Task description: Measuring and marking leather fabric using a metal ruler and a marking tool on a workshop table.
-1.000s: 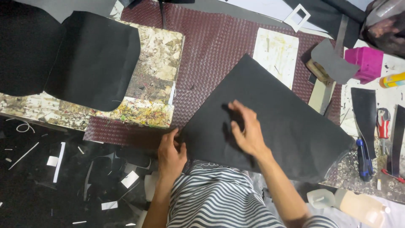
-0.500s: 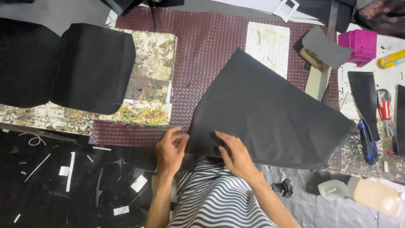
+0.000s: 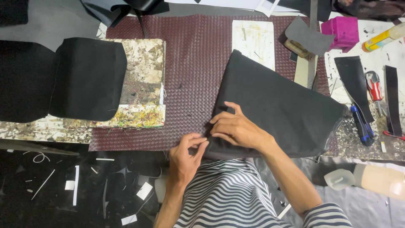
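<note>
Head view looks down on a table spread with a maroon woven mat, and on it lies one large black sheet of soft material, angled with a corner pointing away from the person. Its near edge hangs just at the table's front, above a striped shirt.

Both hands are close together at that near left corner. The left hand pinches the corner between thumb and fingers, clamped on it; the right hand rests on top of the sheet just beside it, fingers curled and pressing down, not closed around anything.

By its look the sheet is thin, limp and light (it sags at the right edge and shows a slight sheen), so it would likely fold or slide rather than hold shape; an edge or corner seems the best place to grip it.

Counted nearby: one other black piece on a paint-spattered board at left, two narrow black strips at right, one pink box, one blue-handled tool, one red-handled tool.
</note>
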